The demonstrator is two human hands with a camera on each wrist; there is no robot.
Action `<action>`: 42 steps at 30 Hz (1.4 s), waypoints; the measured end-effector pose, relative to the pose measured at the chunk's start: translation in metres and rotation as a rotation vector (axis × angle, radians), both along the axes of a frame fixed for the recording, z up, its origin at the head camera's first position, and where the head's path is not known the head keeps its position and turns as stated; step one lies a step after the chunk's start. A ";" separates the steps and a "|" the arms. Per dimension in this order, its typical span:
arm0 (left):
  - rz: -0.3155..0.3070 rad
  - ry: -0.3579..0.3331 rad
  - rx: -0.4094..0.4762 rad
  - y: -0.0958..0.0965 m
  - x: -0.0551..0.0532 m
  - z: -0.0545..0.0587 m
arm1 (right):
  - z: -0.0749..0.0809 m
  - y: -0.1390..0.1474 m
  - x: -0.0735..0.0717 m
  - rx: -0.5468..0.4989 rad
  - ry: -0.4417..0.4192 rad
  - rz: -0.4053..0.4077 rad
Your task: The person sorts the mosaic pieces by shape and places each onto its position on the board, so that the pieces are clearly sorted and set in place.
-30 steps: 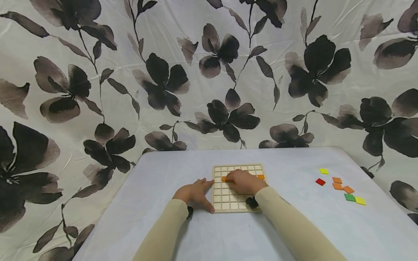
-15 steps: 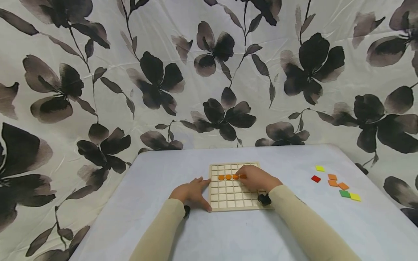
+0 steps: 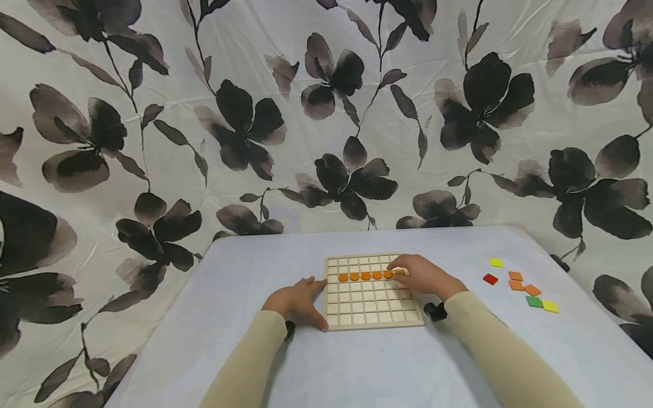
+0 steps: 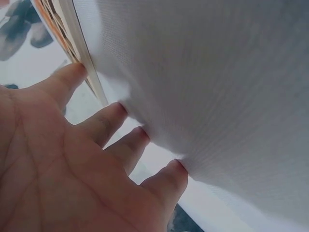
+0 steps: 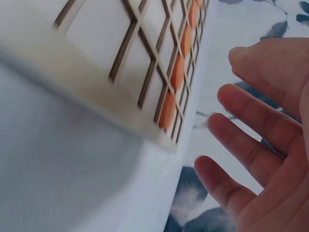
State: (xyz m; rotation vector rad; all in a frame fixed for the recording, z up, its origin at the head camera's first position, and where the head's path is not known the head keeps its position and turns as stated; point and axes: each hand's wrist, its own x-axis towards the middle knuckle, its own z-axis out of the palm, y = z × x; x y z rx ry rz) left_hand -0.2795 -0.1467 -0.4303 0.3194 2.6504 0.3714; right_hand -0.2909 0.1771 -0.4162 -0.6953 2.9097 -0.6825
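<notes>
A wooden grid board (image 3: 374, 306) lies on the white table. Several orange discs (image 3: 354, 276) form a row in its upper part, one to a cell, running from near the left side to the right side. My left hand (image 3: 298, 300) has its fingers spread at the board's left edge; in the left wrist view the index fingertip touches the board's side and the other fingertips meet the cloth. Over the right end of the row is my right hand (image 3: 425, 276), partly covering the last disc. In the right wrist view its fingers are loosely bent and hold nothing.
To the right of the board lie loose square tiles: a red one (image 3: 490, 279), a green one (image 3: 534, 302), yellow ones (image 3: 496, 263) and orange ones (image 3: 516, 276). A floral cloth (image 3: 331, 113) hangs behind the table.
My right hand has moved rightward along the row, uncovering more orange discs. The left hand stays at the board's left edge. The head view has shifted slightly.
</notes>
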 end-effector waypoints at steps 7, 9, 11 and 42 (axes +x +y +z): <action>0.004 0.003 -0.004 0.000 0.001 0.001 | 0.001 0.022 0.001 0.000 0.013 -0.044; 0.010 0.008 0.002 0.000 0.001 0.001 | 0.001 0.029 0.002 0.004 0.003 -0.065; 0.012 0.015 0.006 0.001 0.002 0.000 | 0.000 0.034 0.003 0.006 -0.004 -0.087; -0.026 0.008 0.031 -0.001 -0.002 -0.004 | -0.009 0.111 0.014 0.036 -0.010 -0.219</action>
